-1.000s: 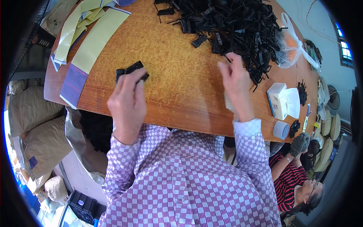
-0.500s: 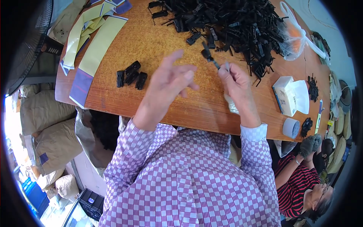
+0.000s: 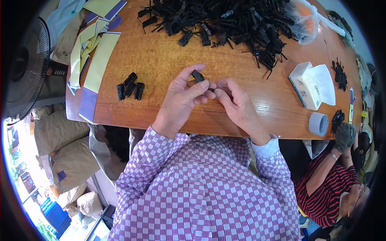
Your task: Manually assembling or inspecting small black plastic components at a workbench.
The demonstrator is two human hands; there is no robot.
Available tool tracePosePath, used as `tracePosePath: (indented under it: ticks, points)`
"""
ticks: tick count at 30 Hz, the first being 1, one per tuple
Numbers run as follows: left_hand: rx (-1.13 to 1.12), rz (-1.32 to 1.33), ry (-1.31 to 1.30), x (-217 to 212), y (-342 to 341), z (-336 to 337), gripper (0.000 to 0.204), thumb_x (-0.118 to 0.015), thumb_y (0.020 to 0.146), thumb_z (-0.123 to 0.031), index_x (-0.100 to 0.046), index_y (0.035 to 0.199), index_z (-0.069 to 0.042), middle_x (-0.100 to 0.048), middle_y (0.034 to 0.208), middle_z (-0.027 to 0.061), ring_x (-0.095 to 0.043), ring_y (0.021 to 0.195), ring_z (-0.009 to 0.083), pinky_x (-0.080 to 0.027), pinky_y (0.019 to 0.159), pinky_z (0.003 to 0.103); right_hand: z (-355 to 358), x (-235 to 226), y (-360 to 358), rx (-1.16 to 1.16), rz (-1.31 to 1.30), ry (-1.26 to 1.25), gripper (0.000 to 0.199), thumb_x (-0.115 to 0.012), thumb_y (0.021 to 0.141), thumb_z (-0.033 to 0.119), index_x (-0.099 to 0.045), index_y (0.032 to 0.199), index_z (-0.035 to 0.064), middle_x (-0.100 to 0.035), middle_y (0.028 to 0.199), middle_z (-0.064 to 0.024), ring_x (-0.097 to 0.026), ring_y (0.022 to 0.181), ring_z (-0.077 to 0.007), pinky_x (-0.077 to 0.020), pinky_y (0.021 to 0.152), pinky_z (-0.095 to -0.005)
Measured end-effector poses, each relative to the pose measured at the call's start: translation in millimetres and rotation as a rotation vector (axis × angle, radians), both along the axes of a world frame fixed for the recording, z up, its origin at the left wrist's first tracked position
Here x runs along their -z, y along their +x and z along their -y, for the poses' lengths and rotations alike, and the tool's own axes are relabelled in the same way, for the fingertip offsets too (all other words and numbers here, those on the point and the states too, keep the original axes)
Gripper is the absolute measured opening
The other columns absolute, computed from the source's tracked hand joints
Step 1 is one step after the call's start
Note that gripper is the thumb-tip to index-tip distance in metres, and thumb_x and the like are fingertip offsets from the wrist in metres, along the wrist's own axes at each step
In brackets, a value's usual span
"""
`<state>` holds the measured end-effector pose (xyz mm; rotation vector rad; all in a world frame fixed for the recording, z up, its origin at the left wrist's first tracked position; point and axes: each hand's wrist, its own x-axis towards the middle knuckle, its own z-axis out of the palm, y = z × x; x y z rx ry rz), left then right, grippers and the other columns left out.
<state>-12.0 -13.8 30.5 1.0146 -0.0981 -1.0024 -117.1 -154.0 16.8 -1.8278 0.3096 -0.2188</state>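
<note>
Over the table's near middle, my left hand (image 3: 180,98) is closed on a small black plastic part (image 3: 197,75), its upper end showing between thumb and forefinger. My right hand (image 3: 238,105) meets it from the right, thumb and finger pinched on the part's lower end, which the fingers mostly hide. To the left of my hands lies a small group of similar black parts (image 3: 130,86). Beyond them a large tangled heap of black plastic parts (image 3: 225,20), many with thin stems, covers the far side of the wooden table (image 3: 136,52).
Yellow and purple strips (image 3: 96,60) lie at the left. On the right are a tissue pack (image 3: 301,86), a tape roll (image 3: 318,123) and a tied plastic bag (image 3: 307,20). A fan (image 3: 28,68) stands far left. A co-worker's gloved hands (image 3: 345,136) are at the right edge.
My right hand has brought the black part left and nearer to me. My left hand, open before, now grips it together with the right. The view has shifted slightly.
</note>
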Motion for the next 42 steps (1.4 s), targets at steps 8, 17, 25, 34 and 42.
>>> tracePosePath:
  ticks: [8, 17, 25, 34, 42]
  points:
    - [0.041, 0.429, 0.193, 6.9, -9.0, 0.4, 0.039, -0.057, 0.09, -0.004, -0.044, 0.127, -0.004, -0.061, 0.087, 0.0043, -0.06, 0.075, 0.0098, -0.047, 0.063, 0.021, -10.9, -7.9, 14.7, -0.042, 0.067, -0.005, 0.018, -0.048, 0.097, 0.017, -0.052, 0.102, 0.0002, -0.057, 0.074, -0.0118, -0.057, 0.066, -0.0213, -0.044, 0.059, -0.0312]
    - [-0.052, 0.724, 0.376, 25.8, -7.2, -8.1, 0.03, -0.057, 0.085, 0.003, -0.047, 0.112, -0.006, -0.058, 0.081, 0.0066, -0.061, 0.073, 0.0147, -0.049, 0.063, 0.028, -22.0, -0.6, 29.6, -0.097, 0.078, -0.117, 0.011, -0.051, 0.094, 0.011, -0.053, 0.097, -0.0004, -0.058, 0.07, -0.0209, -0.06, 0.061, -0.0338, -0.0434, 0.051, -0.0386]
    - [-0.072, 0.982, 0.517, 12.5, -2.3, -15.5, 0.028, -0.055, 0.083, 0.002, -0.046, 0.107, -0.007, -0.061, 0.085, 0.0197, -0.062, 0.081, 0.0392, -0.049, 0.064, 0.042, -35.1, -1.0, 40.0, -0.088, -0.035, -0.144, 0.013, -0.049, 0.096, 0.012, -0.053, 0.091, 0.0008, -0.048, 0.065, -0.0134, -0.049, 0.059, -0.0168, -0.0411, 0.055, -0.0305]
    - [-0.229, 0.582, 0.065, 14.4, 5.4, -24.6, 0.03, -0.052, 0.089, 0.002, -0.045, 0.116, -0.007, -0.059, 0.094, 0.005, -0.059, 0.075, 0.0112, -0.045, 0.062, 0.021, -37.5, -13.5, 49.7, 0.014, -0.028, 0.08, 0.022, -0.05, 0.097, 0.021, -0.054, 0.096, -0.0005, -0.057, 0.071, -0.0096, -0.058, 0.067, -0.0154, -0.0462, 0.061, -0.0295]
    - [-0.113, -0.019, -0.161, 10.4, 17.8, -43.7, 0.04, -0.046, 0.096, -0.013, -0.041, 0.135, -0.008, -0.059, 0.095, 0.0053, -0.055, 0.072, 0.0098, -0.042, 0.06, 0.019, -26.1, -9.8, 46.8, -0.075, -0.126, 0.52, 0.022, -0.056, 0.094, 0.021, -0.056, 0.107, 0.0044, -0.059, 0.076, -0.0007, -0.046, 0.054, -0.0038, -0.0322, 0.041, -0.0156]
